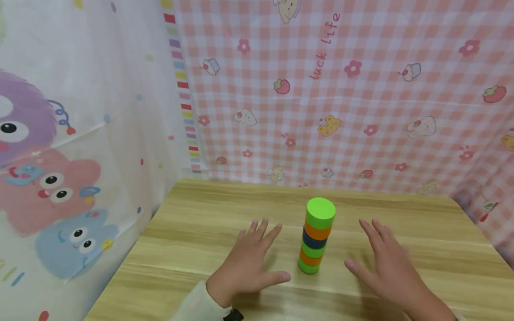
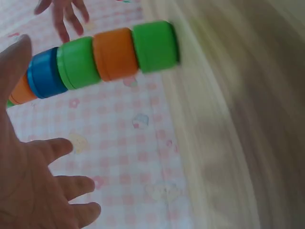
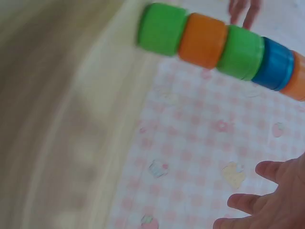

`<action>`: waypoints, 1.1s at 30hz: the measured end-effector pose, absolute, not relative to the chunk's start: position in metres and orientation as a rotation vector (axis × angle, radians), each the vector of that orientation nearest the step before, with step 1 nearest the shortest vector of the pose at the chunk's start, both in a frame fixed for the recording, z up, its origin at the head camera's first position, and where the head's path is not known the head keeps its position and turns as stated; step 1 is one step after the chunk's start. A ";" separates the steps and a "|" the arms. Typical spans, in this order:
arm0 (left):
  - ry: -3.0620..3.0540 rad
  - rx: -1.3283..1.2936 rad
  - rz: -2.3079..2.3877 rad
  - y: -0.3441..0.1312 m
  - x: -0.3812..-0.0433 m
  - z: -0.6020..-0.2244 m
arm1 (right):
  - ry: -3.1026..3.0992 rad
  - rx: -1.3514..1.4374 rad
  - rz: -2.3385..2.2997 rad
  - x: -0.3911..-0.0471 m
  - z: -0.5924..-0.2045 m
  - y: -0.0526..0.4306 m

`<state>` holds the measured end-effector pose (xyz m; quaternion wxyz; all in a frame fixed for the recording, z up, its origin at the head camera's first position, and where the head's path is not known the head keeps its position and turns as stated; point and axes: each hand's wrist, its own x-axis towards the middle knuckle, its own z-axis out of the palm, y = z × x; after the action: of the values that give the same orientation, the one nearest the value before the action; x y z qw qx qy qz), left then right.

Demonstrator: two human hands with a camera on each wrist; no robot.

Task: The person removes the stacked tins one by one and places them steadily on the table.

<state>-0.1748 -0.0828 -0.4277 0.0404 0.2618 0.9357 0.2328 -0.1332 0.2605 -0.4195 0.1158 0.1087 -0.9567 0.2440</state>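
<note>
A tall stack of round blocks (image 1: 314,240) in green, orange and dark blue stands upright on the wooden table, a green one on top and another at the bottom. To its left my left hand (image 1: 246,263) is spread, fingers apart, touching nothing of the stack. My right hand (image 1: 387,265) is held to the right of the stack, likewise spread and apart from it. In the left wrist view an orange block (image 2: 116,53) shows between two green ones, with the blue block (image 2: 45,72) farther up. The right wrist view shows the blue block (image 3: 273,63) too.
The wooden table (image 1: 192,214) carries the stack. Behind it hangs a pink checked cloth (image 1: 305,102) with printed fruit and cakes. A white cloth with cartoon figures (image 1: 132,89) hangs along the left side. A dark band (image 1: 234,314) shows at my left wrist.
</note>
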 end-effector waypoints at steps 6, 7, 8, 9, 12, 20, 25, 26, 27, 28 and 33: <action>2.734 0.796 1.143 -0.065 -0.180 -0.420 | -2.693 0.410 1.000 -0.142 -0.406 0.242; 2.708 0.792 1.208 -0.061 -0.181 -0.418 | -2.682 0.414 1.016 -0.143 -0.404 0.239; 2.682 0.784 1.268 -0.058 -0.181 -0.417 | -2.672 0.416 1.031 -0.144 -0.402 0.236; 2.657 0.775 1.328 -0.054 -0.181 -0.415 | -2.661 0.420 1.047 -0.144 -0.401 0.233; 2.603 0.755 1.456 -0.044 -0.182 -0.411 | -2.637 0.427 1.110 -0.146 -0.396 0.227; 2.505 0.702 1.622 -0.026 -0.184 -0.398 | -2.621 0.390 1.256 -0.151 -0.384 0.216; 2.474 0.687 1.659 -0.019 -0.185 -0.395 | -2.593 0.379 1.347 -0.151 -0.379 0.209; 2.465 0.685 1.670 -0.018 -0.186 -0.395 | -2.594 0.372 1.356 -0.151 -0.378 0.208; 2.455 0.682 1.682 -0.017 -0.187 -0.394 | -2.593 0.365 1.364 -0.151 -0.376 0.207; 2.445 0.678 1.693 -0.015 -0.188 -0.394 | -2.589 0.361 1.373 -0.152 -0.375 0.205; 2.400 0.714 1.755 -0.009 -0.192 -0.390 | -2.564 0.348 1.416 -0.154 -0.366 0.199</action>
<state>-0.1916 -0.0092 -0.3895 0.0418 0.2333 0.7842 0.5735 -0.1542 0.1989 -0.3658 0.0958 0.1173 -0.8653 0.4777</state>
